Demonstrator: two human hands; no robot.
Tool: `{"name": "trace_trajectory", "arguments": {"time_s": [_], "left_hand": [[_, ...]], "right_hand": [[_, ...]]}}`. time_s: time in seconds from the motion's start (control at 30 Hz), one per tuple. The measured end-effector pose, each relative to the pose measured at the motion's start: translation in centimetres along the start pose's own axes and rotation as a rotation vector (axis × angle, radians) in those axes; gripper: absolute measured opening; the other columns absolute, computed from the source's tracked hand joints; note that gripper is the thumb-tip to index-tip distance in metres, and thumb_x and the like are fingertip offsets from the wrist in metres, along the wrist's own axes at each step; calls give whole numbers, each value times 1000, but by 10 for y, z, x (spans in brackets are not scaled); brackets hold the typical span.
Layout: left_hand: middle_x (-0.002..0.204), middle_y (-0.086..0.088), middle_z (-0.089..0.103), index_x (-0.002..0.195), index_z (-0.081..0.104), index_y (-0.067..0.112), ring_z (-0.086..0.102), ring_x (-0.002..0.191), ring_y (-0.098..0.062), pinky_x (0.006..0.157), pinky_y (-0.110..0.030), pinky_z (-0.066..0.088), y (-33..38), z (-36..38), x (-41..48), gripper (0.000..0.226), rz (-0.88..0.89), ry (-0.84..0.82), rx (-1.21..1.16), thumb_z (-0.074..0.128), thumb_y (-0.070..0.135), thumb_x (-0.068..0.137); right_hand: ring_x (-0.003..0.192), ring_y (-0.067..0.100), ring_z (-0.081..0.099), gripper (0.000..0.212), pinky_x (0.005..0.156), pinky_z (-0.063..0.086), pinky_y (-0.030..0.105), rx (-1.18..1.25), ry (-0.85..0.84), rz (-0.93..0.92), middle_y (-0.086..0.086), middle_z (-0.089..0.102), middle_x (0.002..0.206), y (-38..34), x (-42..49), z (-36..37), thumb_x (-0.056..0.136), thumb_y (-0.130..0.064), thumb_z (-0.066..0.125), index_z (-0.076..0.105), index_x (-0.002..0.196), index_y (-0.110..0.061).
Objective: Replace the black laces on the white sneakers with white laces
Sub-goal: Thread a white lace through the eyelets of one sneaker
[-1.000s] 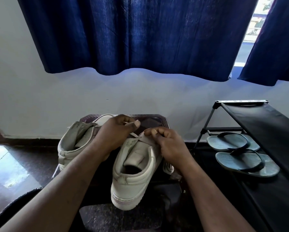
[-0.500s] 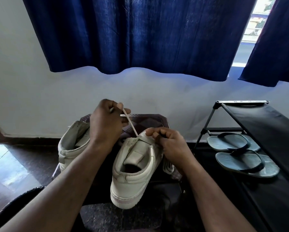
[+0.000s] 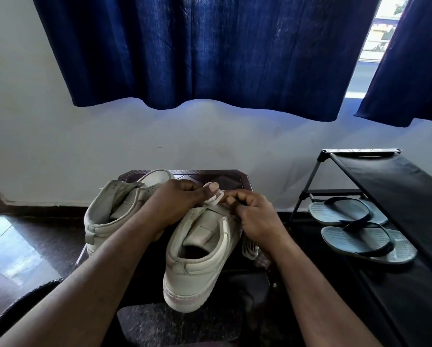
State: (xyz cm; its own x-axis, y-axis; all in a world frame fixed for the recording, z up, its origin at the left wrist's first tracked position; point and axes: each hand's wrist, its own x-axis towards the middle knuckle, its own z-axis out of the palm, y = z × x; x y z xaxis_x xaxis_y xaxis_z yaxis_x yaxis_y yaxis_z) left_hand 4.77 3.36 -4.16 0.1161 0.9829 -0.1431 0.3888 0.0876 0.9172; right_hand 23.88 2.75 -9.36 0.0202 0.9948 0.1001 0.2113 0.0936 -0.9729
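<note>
Two white sneakers stand on a small dark counter against the wall, heels toward the camera. The near sneaker sits toward the right, its heel hanging over the counter's front edge. The far sneaker stands just left of it and is partly hidden by the left forearm.

The white lace lies at the front of the near sneaker's opening, as a short loop between the two hands. The left hand has its fingers curled and its thumb stretched forward, and its grip pinches the lace from the left. The right hand also has curled fingers, and its grip pinches the same lace where it meets the sneaker's eyelet edge. Which eyelet the lace passes through is hidden by the fingers.

A small white looped thing lies on the counter just beside the right wrist, too small to tell what it is. To the right stands a black shoe rack with a pair of grey flip-flops on its lower shelf. Dark blue curtains hang above.
</note>
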Motion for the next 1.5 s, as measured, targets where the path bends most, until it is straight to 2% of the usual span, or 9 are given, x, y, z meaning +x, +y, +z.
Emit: {"name": "trace_trajectory", "arguments": {"time_s": [0.23, 0.33, 0.53, 0.6, 0.7, 0.8, 0.93, 1.07, 1.5], "left_hand": [[78, 0, 77, 64, 73, 24, 62, 69, -8, 69, -26, 50, 2, -3, 4, 22, 20, 35, 100, 87, 25, 81], [85, 0, 78, 79, 77, 23, 66, 80, -13, 80, -33, 52, -4, -3, 7, 7, 33, 96, 242, 81, 23, 84], [73, 9, 69, 73, 70, 18, 58, 68, -4, 63, -16, 44, 0, -2, 6, 17, 88, 25, 191, 70, 9, 87], [69, 2, 63, 76, 66, 15, 53, 61, -8, 59, -18, 44, 4, 2, 4, 21, 17, 9, -33, 63, -1, 91], [71, -3, 58, 86, 61, 11, 49, 56, -9, 55, -19, 45, 22, -4, 2, 21, -120, -157, -833, 51, -6, 91], [77, 2, 59, 89, 63, 17, 51, 59, -4, 57, -14, 47, 37, -29, 5, 18, 69, -267, -1207, 51, 5, 83], [85, -1, 64, 79, 74, 19, 48, 62, -8, 58, -20, 43, 27, -27, 3, 31, 127, 32, -645, 56, 0, 96], [87, -4, 77, 82, 76, 17, 65, 73, -17, 70, -32, 53, 5, -6, 5, 16, 50, 37, 24, 69, 17, 96], [76, -3, 74, 79, 74, 17, 63, 73, -15, 66, -27, 47, 5, 4, 3, 14, 48, 93, 297, 80, 26, 87]], "right_hand": [[106, 3, 69, 24, 95, 50, 22, -7, 0, -18, -14, 78, 106, -1, -1, 0, 102, -9, 61, 82, 99, -20], [108, 0, 69, 26, 97, 48, 18, 10, -5, -23, -14, 78, 107, -1, 0, 1, 102, -6, 60, 81, 94, -17], [105, 1, 70, 23, 96, 50, 17, 5, 9, -38, -11, 79, 105, -1, -1, 3, 101, -4, 62, 81, 95, -13], [104, 0, 70, 23, 93, 50, 15, 5, 12, -27, -12, 79, 105, -1, -1, 3, 100, -4, 62, 82, 95, -14], [104, 0, 70, 24, 95, 50, 18, 20, 16, -26, -12, 79, 104, -2, -3, 3, 99, -3, 62, 82, 93, -15], [106, -1, 69, 24, 98, 51, 21, -14, 3, -47, -14, 78, 106, -2, -4, 2, 99, -5, 61, 82, 93, -17], [105, 2, 70, 26, 100, 51, 25, 9, 19, -39, -13, 79, 104, -2, -4, 3, 99, -4, 62, 82, 90, -18], [106, 2, 70, 26, 104, 52, 31, -37, 25, -34, -15, 79, 103, -2, -1, 5, 98, -5, 62, 83, 92, -21], [104, -1, 70, 22, 100, 52, 23, -50, 23, -24, -16, 78, 102, -10, -7, 3, 99, -8, 64, 82, 94, -19]]}}
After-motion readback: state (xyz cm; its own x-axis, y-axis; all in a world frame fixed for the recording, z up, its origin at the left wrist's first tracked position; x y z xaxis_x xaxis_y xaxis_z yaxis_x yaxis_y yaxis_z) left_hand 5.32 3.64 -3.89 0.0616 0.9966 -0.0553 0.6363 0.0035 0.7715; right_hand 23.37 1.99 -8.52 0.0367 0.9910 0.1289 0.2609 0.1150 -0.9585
